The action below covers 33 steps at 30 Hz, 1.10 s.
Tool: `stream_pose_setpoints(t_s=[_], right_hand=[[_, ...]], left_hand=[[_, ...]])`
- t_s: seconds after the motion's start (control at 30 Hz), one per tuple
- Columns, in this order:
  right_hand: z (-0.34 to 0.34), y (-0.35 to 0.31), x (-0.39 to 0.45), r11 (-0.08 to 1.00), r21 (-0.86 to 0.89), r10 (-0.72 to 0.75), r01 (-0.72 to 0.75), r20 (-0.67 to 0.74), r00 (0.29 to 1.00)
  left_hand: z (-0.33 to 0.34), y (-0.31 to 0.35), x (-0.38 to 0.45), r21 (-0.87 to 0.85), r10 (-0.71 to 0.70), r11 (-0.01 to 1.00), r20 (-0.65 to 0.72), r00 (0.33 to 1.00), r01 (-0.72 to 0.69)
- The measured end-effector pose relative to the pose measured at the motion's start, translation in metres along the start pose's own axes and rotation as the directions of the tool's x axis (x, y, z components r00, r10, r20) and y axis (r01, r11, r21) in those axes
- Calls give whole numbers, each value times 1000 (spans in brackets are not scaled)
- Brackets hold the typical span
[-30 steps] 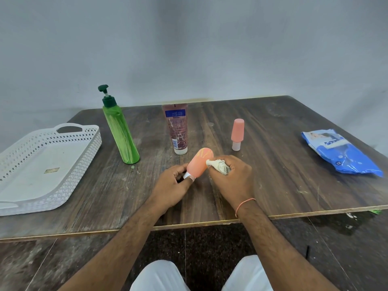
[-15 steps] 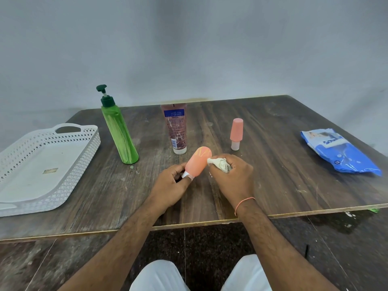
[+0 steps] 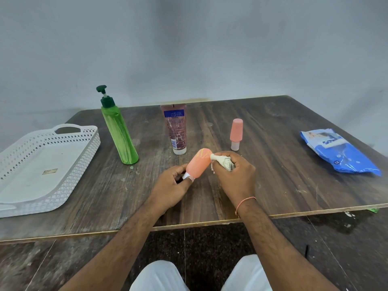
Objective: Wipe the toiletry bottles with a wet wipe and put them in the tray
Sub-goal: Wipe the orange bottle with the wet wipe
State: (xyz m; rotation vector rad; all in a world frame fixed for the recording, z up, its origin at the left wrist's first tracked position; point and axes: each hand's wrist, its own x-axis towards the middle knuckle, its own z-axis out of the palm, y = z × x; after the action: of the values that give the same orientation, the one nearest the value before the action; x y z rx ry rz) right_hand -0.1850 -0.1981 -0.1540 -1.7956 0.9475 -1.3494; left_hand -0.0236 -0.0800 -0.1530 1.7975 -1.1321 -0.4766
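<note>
Peach bottle (image 3: 199, 163) tilted | left hand (image 3: 171, 186) pinches cap | right hand (image 3: 236, 176) presses wipe (image 3: 222, 161)

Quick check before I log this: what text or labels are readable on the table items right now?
"Vaseline": blue label on the standing tube.
Tube's other print and barcode: too small to read.
Blue wet wipe pack: print blurred, unreadable.
Green pump bottle, both peach bottles, white tray: no readable text.

I see the orange bottle (image 3: 199, 163) tilted above the counter (image 3: 273, 175), crumpled wet wipe (image 3: 222, 161) touching it; green pump bottle (image 3: 119, 135), brown tube (image 3: 175, 129), small orange bottle (image 3: 236, 134) upright; white tray (image 3: 81, 156) left.
</note>
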Motion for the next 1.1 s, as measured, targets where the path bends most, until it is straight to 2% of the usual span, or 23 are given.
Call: stream_pose_setpoints(t_s=[0.37,0.57,0.7,0.83,0.97,1.1], right_hand=[[-1,0,0,1000,9,-6,6,15,1000],[0,1,2,1000,19,16,-16,-23,1000],[0,0,0,999,-39,-13,14,15,1000],[2,2,2,999,-35,16,-18,-35,999],[2,0,0,998,-45,-49,50,14,999],[3,2,1,998,-59,-11,9,-21,1000]], left_hand=[[2,-5,3,24,28,999,1,1000,-29],[3,-9,5,48,71,996,7,997,-71],[3,-11,6,56,85,995,-1,996,-85],[3,-11,6,72,101,992,2,995,-100],[3,-12,6,82,93,992,-3,996,-92],[3,-10,5,111,108,988,2,994,-107]])
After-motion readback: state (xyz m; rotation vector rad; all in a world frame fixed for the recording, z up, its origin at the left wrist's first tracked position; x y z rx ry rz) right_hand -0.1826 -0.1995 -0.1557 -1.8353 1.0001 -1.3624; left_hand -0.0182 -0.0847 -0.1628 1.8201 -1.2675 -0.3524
